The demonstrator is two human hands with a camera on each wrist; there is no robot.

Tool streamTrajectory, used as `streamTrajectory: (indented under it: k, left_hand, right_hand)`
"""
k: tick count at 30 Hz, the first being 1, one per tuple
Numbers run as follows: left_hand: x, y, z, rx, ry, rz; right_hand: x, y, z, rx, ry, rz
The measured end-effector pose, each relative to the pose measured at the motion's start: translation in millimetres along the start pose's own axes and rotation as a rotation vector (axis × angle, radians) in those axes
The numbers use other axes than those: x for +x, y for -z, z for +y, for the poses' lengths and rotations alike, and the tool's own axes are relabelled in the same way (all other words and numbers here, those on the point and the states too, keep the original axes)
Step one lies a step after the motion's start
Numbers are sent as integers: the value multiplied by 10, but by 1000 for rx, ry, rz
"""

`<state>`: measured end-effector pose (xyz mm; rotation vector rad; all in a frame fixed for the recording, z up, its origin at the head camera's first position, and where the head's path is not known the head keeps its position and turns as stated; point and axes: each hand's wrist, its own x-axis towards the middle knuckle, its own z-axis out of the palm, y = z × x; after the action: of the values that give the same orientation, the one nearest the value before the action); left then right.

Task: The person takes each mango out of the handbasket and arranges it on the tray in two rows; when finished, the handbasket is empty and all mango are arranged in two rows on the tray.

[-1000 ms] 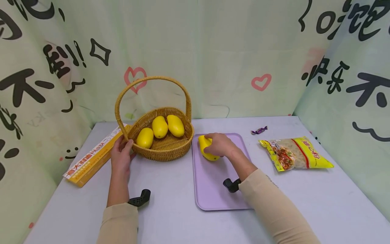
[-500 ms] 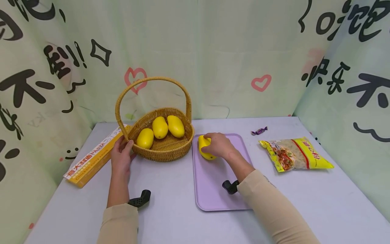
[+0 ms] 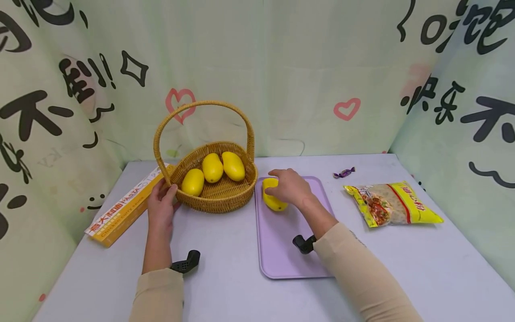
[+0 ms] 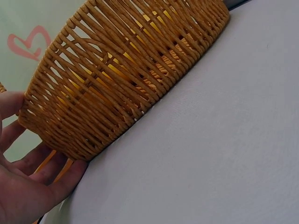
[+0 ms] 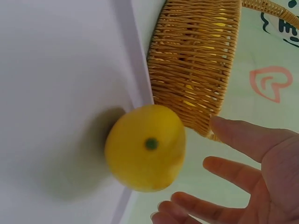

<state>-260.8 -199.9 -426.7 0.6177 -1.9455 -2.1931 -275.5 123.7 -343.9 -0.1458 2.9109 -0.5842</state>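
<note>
A wicker basket (image 3: 225, 203) with a tall arched handle stands at the back left, tilted slightly in the head view. Inside lie a few yellow mangoes (image 3: 212, 168). My left hand (image 3: 161, 210) grips its left end, thumb at the rim and fingers lower against the weave in the left wrist view. One more mango (image 5: 147, 149), with a green stem spot, lies on the purple tray (image 3: 281, 255) near its back left corner. Just above this mango is my right hand (image 3: 293, 188); its fingers and thumb are spread apart with a gap to the fruit in the right wrist view.
A long orange pasta box (image 3: 128, 205) lies left of the basket, behind my left hand. Right of the tray are a yellow food bag (image 3: 394, 203) and a small purple wrapped candy (image 3: 344, 173). Printed curtains (image 3: 297, 80) enclose the table's back and sides.
My right hand has come up off the mango and its fingers have spread. The mango stays on the tray. My left hand keeps its grip on the basket.
</note>
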Motion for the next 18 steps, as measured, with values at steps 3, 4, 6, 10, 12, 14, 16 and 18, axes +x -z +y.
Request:
streamTrajectory:
  k: [3, 4, 6, 10, 12, 14, 16, 18]
  left_hand:
    - [7, 8, -1, 5, 3, 1]
    - [10, 9, -2, 6, 4, 1]
    - [13, 11, -6, 6, 4, 1]
    - [17, 11, -3, 2, 3, 2]
    - [14, 11, -1, -2, 3, 3]
    - [9, 11, 2, -4, 4, 4]
    - [1, 9, 5, -5, 6, 5]
    - [-5, 6, 8, -4, 11, 3]
  right_hand:
    - [16, 46, -52, 10, 27, 19]
    - [23, 63, -74, 13, 39, 25]
    - [48, 99, -120, 33, 63, 32]
    - [109, 173, -232, 69, 104, 41]
    - [144, 204, -292, 84, 119, 43]
    - [173, 231, -355, 99, 129, 38]
    - [194, 254, -414, 118, 140, 27]
    - [216, 272, -466, 136, 155, 10]
